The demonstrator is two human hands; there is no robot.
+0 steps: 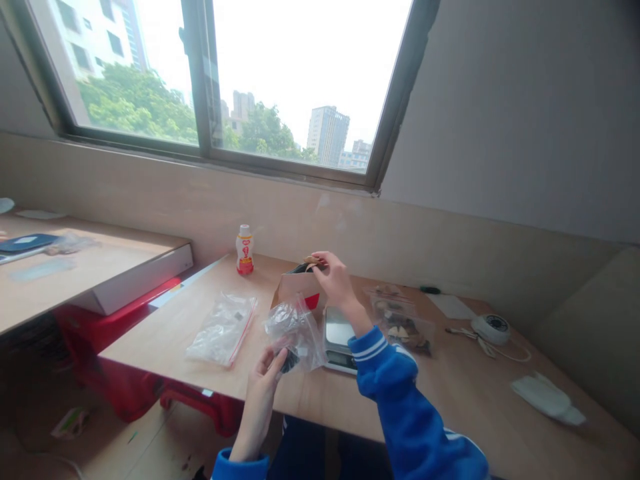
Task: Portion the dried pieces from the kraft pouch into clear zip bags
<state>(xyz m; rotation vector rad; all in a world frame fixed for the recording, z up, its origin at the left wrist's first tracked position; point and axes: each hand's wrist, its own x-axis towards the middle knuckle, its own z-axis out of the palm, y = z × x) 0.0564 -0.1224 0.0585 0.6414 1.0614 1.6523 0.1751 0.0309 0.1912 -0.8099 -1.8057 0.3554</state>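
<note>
My left hand [266, 373] is closed on the lower edge of a clear zip bag [311, 343], with a small dark patch beside the fingertips. Above the open cardboard box [295, 285], my right hand [333, 275] pinches a brown, dry-looking flat piece [314, 261]. Something dark shows inside the box, but I cannot make out what it is. The bag hides part of the box's front. Under my right forearm sits a small digital scale [337, 331] with a silver plate. Another clear zip bag [223, 330] lies flat to the left.
A white and red bottle [245, 250] stands near the wall. To the right lie bags of brown dried pieces [407, 332], a white dome camera [491, 329] with its cable, and a white packet [547, 399]. Red stools [107, 373] stand at the left, below the tabletops.
</note>
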